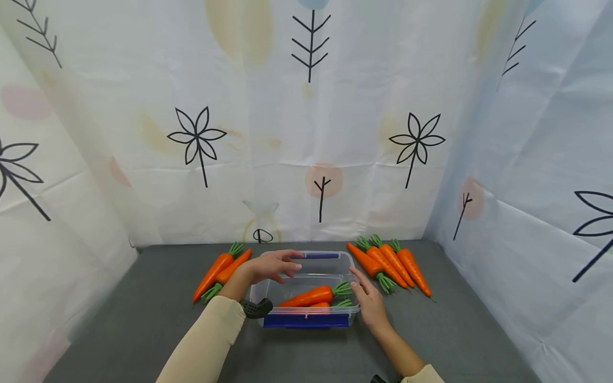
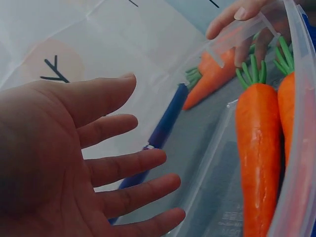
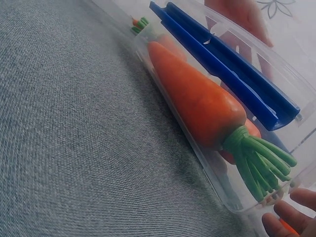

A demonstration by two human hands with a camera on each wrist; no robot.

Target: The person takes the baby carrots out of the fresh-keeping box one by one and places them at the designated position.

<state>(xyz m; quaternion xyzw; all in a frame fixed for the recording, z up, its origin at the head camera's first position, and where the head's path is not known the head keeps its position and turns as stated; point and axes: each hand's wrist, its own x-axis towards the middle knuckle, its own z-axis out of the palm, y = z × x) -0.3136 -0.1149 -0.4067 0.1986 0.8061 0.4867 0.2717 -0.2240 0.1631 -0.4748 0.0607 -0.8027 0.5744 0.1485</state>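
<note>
A clear plastic box (image 1: 257,293) with blue clip latches (image 1: 306,320) stands in the middle of the table. Two carrots with green tops lie in it side by side, the nearer carrot (image 3: 197,98) and the farther carrot (image 2: 259,148), along the box's near side. My left hand (image 1: 275,266) hovers over the box's left part, palm inward, fingers spread and holding nothing. At the box's right end, my right hand (image 1: 370,302) rests its fingertips against the rim and wall, fingers loosely extended.
Left of the box, two carrots (image 1: 213,274) lie crossed on the grey table (image 1: 143,319). To its right is a group of several carrots (image 1: 390,260). A patterned white curtain (image 1: 268,133) encloses the table at the back and both sides.
</note>
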